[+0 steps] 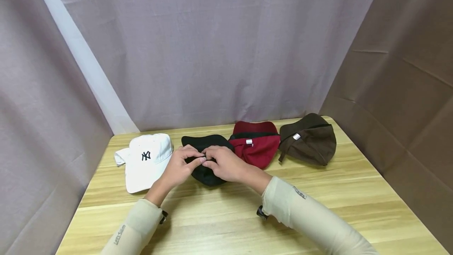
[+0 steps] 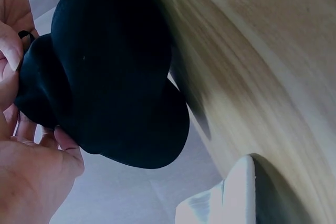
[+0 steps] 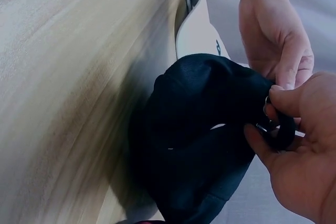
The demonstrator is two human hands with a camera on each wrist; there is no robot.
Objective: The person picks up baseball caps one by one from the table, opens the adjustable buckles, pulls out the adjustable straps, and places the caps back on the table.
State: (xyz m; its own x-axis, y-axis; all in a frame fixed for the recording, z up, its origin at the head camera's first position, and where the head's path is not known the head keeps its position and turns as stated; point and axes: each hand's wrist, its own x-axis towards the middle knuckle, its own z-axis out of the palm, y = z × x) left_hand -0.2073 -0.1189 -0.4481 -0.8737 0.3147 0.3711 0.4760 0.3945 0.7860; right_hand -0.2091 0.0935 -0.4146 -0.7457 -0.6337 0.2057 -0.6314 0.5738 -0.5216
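Observation:
A black cap [image 1: 207, 179] is held between both hands just over the wooden table, its brim [image 1: 198, 141] toward the back. My left hand [image 1: 178, 167] pinches the cap's back edge between thumb and fingers. Right against it, my right hand [image 1: 226, 164] pinches the same edge by the adjusting strap. In the right wrist view the strap [image 3: 286, 132] makes a loop beside a small metal buckle [image 3: 267, 103], between the right thumb and fingers. Fingers partly cover the buckle, so how the strap runs through it cannot be made out.
A white cap [image 1: 150, 164] with a dark logo lies left of the black one. To the right lie a red cap [image 1: 260, 152] and a dark brown cap [image 1: 311, 145], each with a white tag. Grey curtains [image 1: 212, 50] hang behind the wooden table [image 1: 219, 223].

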